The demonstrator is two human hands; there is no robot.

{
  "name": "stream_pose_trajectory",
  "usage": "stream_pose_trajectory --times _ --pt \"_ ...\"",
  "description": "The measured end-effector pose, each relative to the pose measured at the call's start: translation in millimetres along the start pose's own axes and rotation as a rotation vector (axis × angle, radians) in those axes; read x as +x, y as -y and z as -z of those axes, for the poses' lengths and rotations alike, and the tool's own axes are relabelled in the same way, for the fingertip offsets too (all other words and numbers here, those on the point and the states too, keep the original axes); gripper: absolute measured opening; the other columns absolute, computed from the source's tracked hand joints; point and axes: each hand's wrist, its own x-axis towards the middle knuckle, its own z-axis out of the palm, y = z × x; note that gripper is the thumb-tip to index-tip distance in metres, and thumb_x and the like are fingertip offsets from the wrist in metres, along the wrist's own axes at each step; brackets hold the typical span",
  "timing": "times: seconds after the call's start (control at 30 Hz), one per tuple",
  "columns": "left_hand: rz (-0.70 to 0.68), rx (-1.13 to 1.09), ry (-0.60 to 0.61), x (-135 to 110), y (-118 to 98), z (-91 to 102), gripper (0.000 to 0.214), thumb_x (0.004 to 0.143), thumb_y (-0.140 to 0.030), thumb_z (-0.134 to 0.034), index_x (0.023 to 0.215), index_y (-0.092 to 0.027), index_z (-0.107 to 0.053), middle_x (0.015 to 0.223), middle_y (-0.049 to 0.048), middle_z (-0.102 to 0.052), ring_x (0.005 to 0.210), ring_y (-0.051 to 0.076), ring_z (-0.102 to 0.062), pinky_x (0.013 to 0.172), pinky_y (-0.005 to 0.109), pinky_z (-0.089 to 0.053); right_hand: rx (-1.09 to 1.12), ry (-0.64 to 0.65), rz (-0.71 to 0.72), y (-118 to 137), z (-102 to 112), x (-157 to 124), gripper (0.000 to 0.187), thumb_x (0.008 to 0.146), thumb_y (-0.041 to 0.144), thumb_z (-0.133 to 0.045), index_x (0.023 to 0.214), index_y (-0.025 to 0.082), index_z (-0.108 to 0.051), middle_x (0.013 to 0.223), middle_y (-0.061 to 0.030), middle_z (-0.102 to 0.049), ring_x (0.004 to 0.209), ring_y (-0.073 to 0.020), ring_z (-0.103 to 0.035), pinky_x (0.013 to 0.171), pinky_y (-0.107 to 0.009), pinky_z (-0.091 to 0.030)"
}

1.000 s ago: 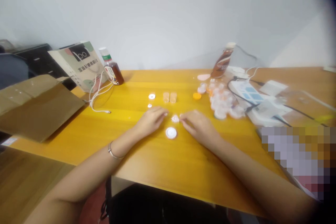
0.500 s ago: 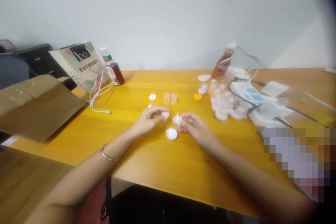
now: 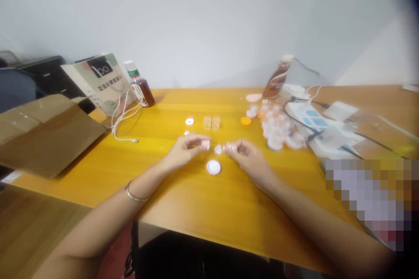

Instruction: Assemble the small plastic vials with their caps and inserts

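Observation:
My left hand (image 3: 186,150) hovers just above the yellow table (image 3: 203,200), its fingers pinched on a tiny white piece (image 3: 206,143). My right hand (image 3: 249,157) faces it, pinching another tiny white piece (image 3: 231,147). A small white clump (image 3: 218,150) lies on the table between the two hands. A round white lid (image 3: 214,167) lies flat just in front of them. Behind stand two small clear cups (image 3: 211,122) and a white ring (image 3: 189,120).
A pile of small clear containers (image 3: 278,128) and an orange cap (image 3: 245,120) lie to the right. Power strips and cables (image 3: 314,117) crowd the far right. Two brown bottles (image 3: 140,88) (image 3: 278,76), a paper bag (image 3: 101,80), a white cable (image 3: 122,126) and cardboard (image 3: 42,135) stand left and back.
Both hands lifted off the table and each pinched up a tiny white piece from the clump between them. The lid has not moved.

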Motion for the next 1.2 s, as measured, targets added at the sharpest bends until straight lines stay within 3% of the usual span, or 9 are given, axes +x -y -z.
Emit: stream_pose_trajectory --times 0.13,0.27,0.37,0.43,0.6,0.67,0.9,1.2 --pt "0.013 -0.034 0.026 0 1 -1.7 0.025 0.074 -0.023 -0.062 0.097 -0.014 -0.061 0.092 0.0061 -0.065 0.079 0.013 -0.061 0.082 0.031 -0.047 0.079 0.058 -0.030 1 -1 -1 0.024 0.065 0.034 -0.067 0.067 0.020 -0.048 0.069 0.0002 -0.067 0.064 -0.0122 -0.061 0.068 -0.027 -0.047" --pt "0.054 -0.131 0.019 -1 1 -4.8 0.024 0.070 -0.021 -0.065 0.093 -0.013 -0.059 0.081 0.0041 -0.066 0.073 0.012 -0.063 0.076 0.029 -0.049 0.009 0.043 -0.027 1 -1 -2 0.017 0.064 0.032 -0.068 0.067 0.019 -0.057 0.070 0.0006 -0.066 0.064 -0.0114 -0.058 0.067 -0.026 -0.045" --pt "0.050 -0.205 0.002 -3 -1 -6.8 0.025 0.068 -0.021 -0.068 0.089 -0.013 -0.058 0.078 0.0036 -0.065 0.070 0.012 -0.063 0.073 0.027 -0.050 -0.015 0.100 -0.041 1 0 -2 0.016 0.067 0.033 -0.066 0.062 0.018 -0.061 0.063 0.0026 -0.062 0.058 -0.0091 -0.053 0.063 -0.023 -0.042" --pt "-0.014 -0.213 -0.012 -4 -2 -7.6 0.025 0.067 -0.022 -0.070 0.087 -0.012 -0.058 0.077 0.0036 -0.064 0.068 0.012 -0.062 0.070 0.026 -0.050 -0.013 0.177 -0.049 0 1 -2 0.020 0.068 0.035 -0.064 0.058 0.018 -0.063 0.057 0.0036 -0.059 0.055 -0.0079 -0.049 0.060 -0.022 -0.040" --pt "-0.382 -0.038 -0.023 -5 0 -8.6 0.020 0.066 -0.021 -0.072 0.083 -0.015 -0.063 0.084 0.0042 -0.060 0.078 0.013 -0.058 0.075 0.028 -0.048 0.047 0.327 -0.061 0 1 -4 0.022 0.067 0.036 -0.066 0.055 0.017 -0.065 0.053 0.0032 -0.058 0.052 -0.0076 -0.048 0.056 -0.022 -0.037" --pt "-0.442 0.021 0.002 -5 0 -9.3 0.020 0.067 -0.021 -0.071 0.085 -0.016 -0.064 0.086 0.0049 -0.059 0.082 0.014 -0.057 0.077 0.030 -0.047 0.075 0.381 -0.063 0 0 -5 0.019 0.066 0.036 -0.067 0.058 0.018 -0.067 0.055 0.0028 -0.061 0.052 -0.0078 -0.049 0.057 -0.022 -0.038" --pt "-0.430 0.101 0.050 -7 -2 -12.1 0.019 0.072 -0.021 -0.067 0.090 -0.015 -0.062 0.088 0.0065 -0.060 0.083 0.014 -0.057 0.079 0.031 -0.046 0.087 0.425 -0.030 1 -1 -7 0.013 0.067 0.033 -0.068 0.065 0.020 -0.069 0.058 0.0032 -0.063 0.054 -0.0082 -0.052 0.060 -0.022 -0.041" --pt "-0.321 0.070 0.078 -9 0 -11.5 0.025 0.074 -0.025 -0.065 0.095 -0.014 -0.060 0.093 0.0078 -0.063 0.083 0.014 -0.058 0.079 0.029 -0.047 0.071 0.408 0.057 3 -2 -7 0.019 0.075 0.032 -0.061 0.063 0.019 -0.066 0.059 0.0033 -0.062 0.059 -0.0086 -0.055 0.063 -0.022 -0.042"
